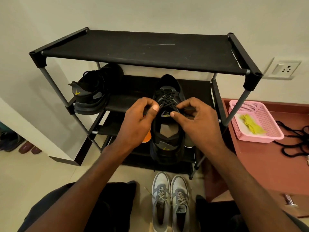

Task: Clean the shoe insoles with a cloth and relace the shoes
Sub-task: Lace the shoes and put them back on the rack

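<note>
The left hand (138, 119) pinches a dark lace end between thumb and curled fingers; the right hand (195, 118) pinches the other end the same way, though the lace (167, 97) itself is mostly hidden inside both grips; between them sits the black shoe (168, 121), toe pointing away, on the middle tier of the black rack (133, 47) (an orange shape peeks out beside the left wrist, too covered to identify); its mate (93, 92) lies tilted at the tier's left end; a grey pair (170, 201) stands on the floor below; right of the rack, a pink basket (270, 129) holds a yellow cloth (250, 125); loose black laces (294, 139) run off the right edge.
</note>
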Demonstrator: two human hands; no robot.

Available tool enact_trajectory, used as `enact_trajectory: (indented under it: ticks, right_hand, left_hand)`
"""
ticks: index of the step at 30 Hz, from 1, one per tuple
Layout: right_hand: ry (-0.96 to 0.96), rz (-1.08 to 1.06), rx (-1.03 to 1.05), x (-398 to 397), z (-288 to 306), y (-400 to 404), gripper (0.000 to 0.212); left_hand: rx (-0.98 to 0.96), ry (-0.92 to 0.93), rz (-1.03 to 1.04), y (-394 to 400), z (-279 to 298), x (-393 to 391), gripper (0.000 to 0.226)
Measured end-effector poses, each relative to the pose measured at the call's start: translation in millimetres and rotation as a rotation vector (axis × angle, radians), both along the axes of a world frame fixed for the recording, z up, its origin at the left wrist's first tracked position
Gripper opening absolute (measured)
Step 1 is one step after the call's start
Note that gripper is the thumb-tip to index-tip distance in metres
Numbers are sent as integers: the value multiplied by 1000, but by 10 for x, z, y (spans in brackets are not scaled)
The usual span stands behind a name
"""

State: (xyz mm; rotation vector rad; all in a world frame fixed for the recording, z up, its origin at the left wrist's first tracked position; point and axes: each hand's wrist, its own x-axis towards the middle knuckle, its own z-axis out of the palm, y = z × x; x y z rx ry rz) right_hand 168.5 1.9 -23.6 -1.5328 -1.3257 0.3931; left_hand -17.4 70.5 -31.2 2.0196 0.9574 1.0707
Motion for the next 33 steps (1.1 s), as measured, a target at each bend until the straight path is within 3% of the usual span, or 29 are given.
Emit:
enact_trajectory:
  ticks: [4,10,22,29,33]
  right_hand:
    - [129,145,-31,141,88,-28,17]
    - [128,104,-39,123,43,18,19]
    - [163,45,-93,101,34,42,13]
    - [37,15,-72,62,38,16,10]
    - [-127,-60,-30,15,41,51,9]
  left_hand:
    - [-61,-23,-32,68,0,-63,24]
    - [-59,3,-63,123,-5,-87,11]
    - [-92,-30,-70,71,32,-51,13]
    - [-25,20,-58,117,-48,-74,13]
    - [-38,38,-76,185,-48,-76,7]
